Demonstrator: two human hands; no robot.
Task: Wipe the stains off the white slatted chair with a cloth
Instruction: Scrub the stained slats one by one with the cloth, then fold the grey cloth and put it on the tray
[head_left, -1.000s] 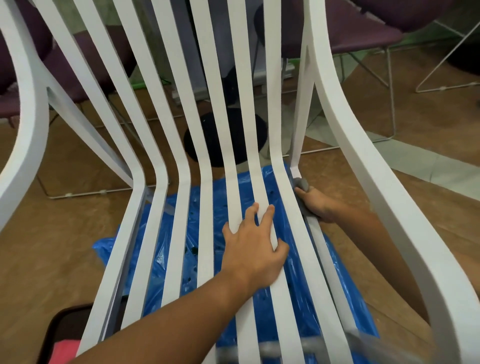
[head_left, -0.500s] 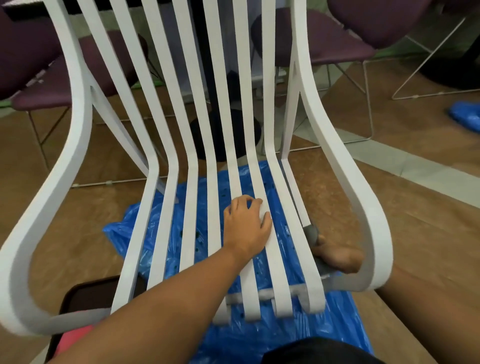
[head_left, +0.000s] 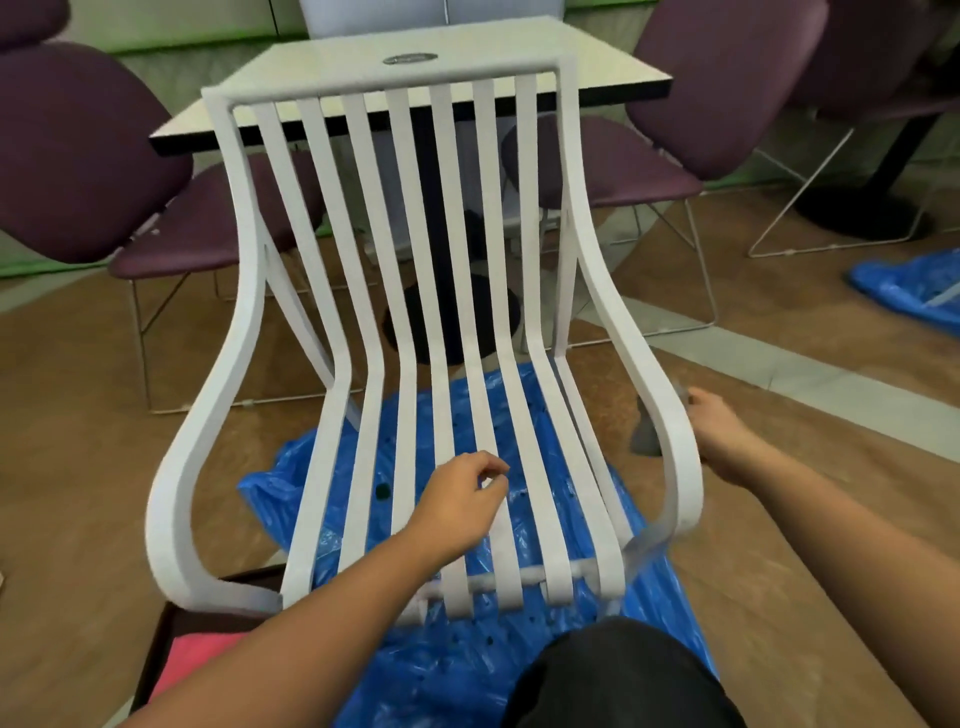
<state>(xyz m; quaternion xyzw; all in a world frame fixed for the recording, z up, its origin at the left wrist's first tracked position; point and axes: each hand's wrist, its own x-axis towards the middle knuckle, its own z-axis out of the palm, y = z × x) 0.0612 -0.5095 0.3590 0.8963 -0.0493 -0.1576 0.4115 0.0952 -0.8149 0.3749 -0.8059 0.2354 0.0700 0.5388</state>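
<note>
The white slatted chair (head_left: 415, 291) stands in front of me over a blue plastic sheet (head_left: 467, 660). My left hand (head_left: 462, 506) rests over the middle seat slats, fingers loosely curled, holding nothing. My right hand (head_left: 722, 436) is outside the chair's right armrest, closed on a grey cloth (head_left: 647, 431) that hangs partly behind the armrest. A small dark spot shows between the slats on the blue sheet.
A white-topped table (head_left: 597, 73) stands behind the chair, with purple chairs (head_left: 72, 156) on both sides. A dark tray with something pink (head_left: 192, 660) sits at the lower left. Another blue sheet (head_left: 909, 286) lies on the floor at right.
My view has pulled back and up, showing the whole chair. My right hand with the cloth moved from the right seat slats to outside the armrest. My left hand's fingers lifted and curled.
</note>
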